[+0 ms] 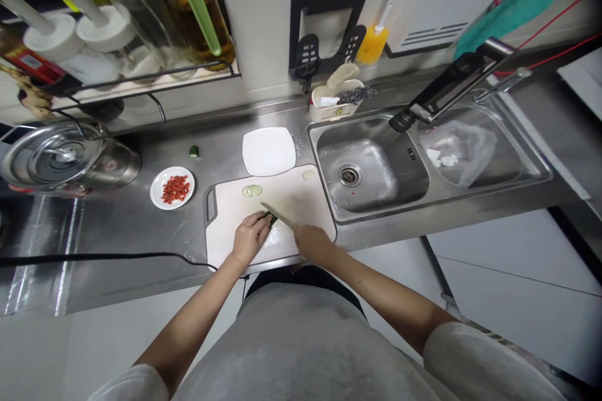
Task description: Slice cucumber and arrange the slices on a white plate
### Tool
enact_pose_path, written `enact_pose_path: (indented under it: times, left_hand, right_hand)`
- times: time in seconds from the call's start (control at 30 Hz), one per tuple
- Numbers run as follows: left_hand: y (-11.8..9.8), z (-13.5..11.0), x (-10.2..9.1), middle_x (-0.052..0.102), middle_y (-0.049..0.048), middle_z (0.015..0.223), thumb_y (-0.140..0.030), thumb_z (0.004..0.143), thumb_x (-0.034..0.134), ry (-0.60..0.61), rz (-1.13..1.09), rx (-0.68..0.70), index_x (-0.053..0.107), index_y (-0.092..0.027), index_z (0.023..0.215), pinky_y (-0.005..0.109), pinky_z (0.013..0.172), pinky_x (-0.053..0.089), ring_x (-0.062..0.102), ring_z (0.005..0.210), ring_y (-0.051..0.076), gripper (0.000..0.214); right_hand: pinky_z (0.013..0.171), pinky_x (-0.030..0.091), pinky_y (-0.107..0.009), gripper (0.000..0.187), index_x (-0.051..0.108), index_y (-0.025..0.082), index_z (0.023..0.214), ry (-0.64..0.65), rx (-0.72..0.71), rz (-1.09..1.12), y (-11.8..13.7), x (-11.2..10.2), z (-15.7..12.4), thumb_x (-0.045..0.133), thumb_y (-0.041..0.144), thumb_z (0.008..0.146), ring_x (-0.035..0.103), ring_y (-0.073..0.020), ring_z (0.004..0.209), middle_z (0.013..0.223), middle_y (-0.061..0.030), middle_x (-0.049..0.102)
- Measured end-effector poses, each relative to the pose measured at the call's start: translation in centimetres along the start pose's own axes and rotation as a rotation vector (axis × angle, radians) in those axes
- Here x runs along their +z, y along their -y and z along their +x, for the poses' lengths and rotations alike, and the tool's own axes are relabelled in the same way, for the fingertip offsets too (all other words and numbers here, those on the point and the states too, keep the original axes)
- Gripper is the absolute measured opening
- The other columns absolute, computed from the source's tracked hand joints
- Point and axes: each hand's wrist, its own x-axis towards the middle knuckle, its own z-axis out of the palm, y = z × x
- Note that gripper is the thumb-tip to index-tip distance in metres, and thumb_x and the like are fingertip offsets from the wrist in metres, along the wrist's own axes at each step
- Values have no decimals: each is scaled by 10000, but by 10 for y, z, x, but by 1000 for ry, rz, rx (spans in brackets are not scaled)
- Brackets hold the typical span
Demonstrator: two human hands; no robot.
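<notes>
On the white cutting board (228, 225), my left hand (251, 237) is closed around a dark green cucumber (271, 218), its fingertips bent over the top. My right hand (313, 243) grips the handle of a knife (280, 215), whose blade points up and left and lies against the cucumber. How deep the edge sits cannot be made out. A few pale cucumber slices (253, 190) lie behind the blade, and a single round slice (308, 175) rests near the board's far right corner. A cut cucumber end (194, 151) sits on the counter at the back left.
A small plate of chopped red pieces (172, 188) stands left of the board, a white square plate (269, 150) behind it. The steel sink (371, 163) adjoins on the right. A lidded pot (70, 156) and a black cord (117, 257) are at left.
</notes>
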Motion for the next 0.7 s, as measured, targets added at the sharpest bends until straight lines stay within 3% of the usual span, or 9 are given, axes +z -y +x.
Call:
enact_pose_path:
  times: [0.7]
  left_hand:
    - [-5, -5, 3, 683, 62, 1098, -272, 917, 489, -51, 64, 6, 676, -249, 1103, 332, 870, 556, 646, 1002, 184, 265]
  right_hand:
    - [778, 470, -301, 319, 555, 126, 1156, 7, 108, 39, -1, 12, -1, 319, 195, 954, 656, -223, 962, 986, -146, 688]
